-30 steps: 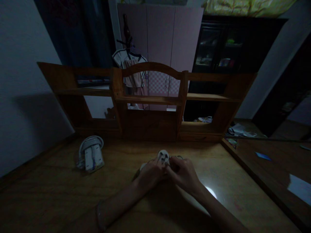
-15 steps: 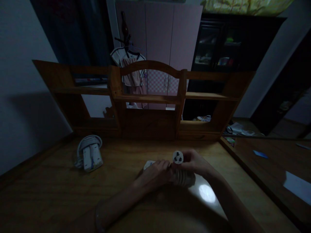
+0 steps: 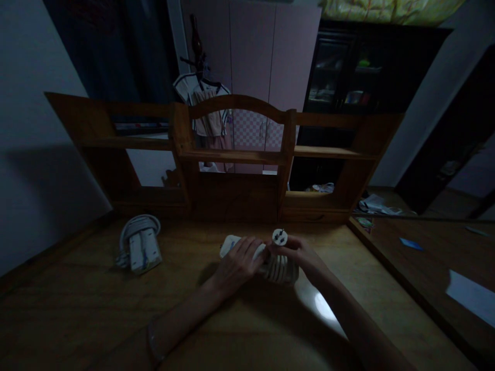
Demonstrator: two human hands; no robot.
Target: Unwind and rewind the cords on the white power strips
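Observation:
A white power strip lies mid-desk with its white cable coiled beside it. My left hand rests on the strip and the coil, fingers curled down over them. My right hand pinches the white round plug at the cable's end and holds it upright, prong face toward me, just above the coil. The room is dim and finger detail is faint.
A second white power strip wrapped in its cable lies at the left of the wooden desk. A wooden shelf unit stands along the desk's back. A side surface with papers runs along the right.
My right hand has drawn the plug off the bundle, to the right and then up. My left hand has slid forward onto the strip. The coil now shows between my hands.

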